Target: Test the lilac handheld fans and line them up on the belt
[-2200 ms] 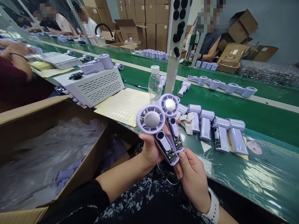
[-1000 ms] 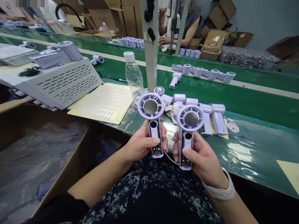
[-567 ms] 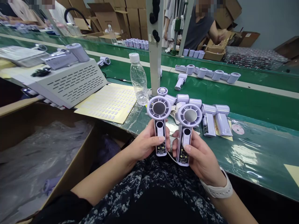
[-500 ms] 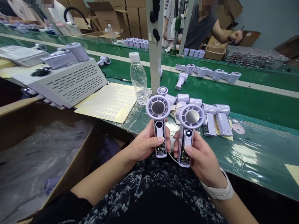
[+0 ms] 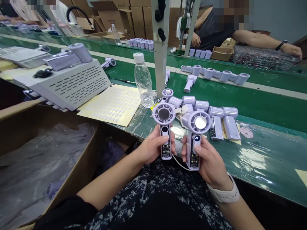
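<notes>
My left hand [image 5: 151,148] grips the handle of a lilac handheld fan [image 5: 164,118], thumb on its front, circuit board bare at the bottom. My right hand [image 5: 211,161] grips a second lilac fan [image 5: 198,126] the same way; its small round display is lit and a white cable [image 5: 178,163] runs from under it. Both fans stand upright over my lap, heads side by side. Just behind them several more lilac fans [image 5: 217,119] lie on the green bench [image 5: 263,153].
A clear water bottle [image 5: 143,80] and a white post [image 5: 160,48] stand behind the fans. A yellow sticker sheet [image 5: 112,103] and a grey vented box [image 5: 69,84] lie left. An open cardboard carton [image 5: 48,153] with plastic sits at my left. Another person leans over the far belt [image 5: 263,91].
Both fans began together in my left hand; I split them, one per hand. The right fan's display has lit up. The person across now stretches an arm to the right.
</notes>
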A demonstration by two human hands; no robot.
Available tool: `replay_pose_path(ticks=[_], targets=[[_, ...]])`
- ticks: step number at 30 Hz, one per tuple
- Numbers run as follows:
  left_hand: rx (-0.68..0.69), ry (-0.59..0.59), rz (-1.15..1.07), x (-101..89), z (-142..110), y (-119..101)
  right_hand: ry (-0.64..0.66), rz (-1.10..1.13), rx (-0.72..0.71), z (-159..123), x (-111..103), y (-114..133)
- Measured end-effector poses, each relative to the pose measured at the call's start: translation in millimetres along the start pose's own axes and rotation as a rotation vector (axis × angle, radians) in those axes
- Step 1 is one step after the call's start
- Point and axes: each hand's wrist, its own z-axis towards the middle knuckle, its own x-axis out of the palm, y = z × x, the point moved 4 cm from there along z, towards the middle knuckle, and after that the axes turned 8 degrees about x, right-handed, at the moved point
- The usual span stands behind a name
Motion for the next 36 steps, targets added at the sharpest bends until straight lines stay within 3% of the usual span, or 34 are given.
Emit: replay_pose_path(ticks=[3, 13, 21, 27, 36], targets=[[0.043, 0.070, 0.020, 2.4, -2.6, -2.5, 0.016, -0.041, -0.012, 1.4, 2.2, 1.5], [-0.005, -0.015, 0.039, 2.2, -1.1, -0.2, -0.061, -0.021, 0.003, 4.6, 3.1, 1.9], [0.001, 0.043, 0.031, 3.1, -1.9, -1.6, -0.084, -0.059, -0.015, 3.5, -0.6, 1.6], [-0.065, -0.036, -0.025, -2.0, 0.8, 2.3, -0.096, -0.116, -0.019, 5.1, -2.6, -0.6], [-0.072, 0.031, -0.067, -0.9, -0.5, 3.6, -0.098, -0.009, 0.011, 2.2, -2.0, 1.0]])
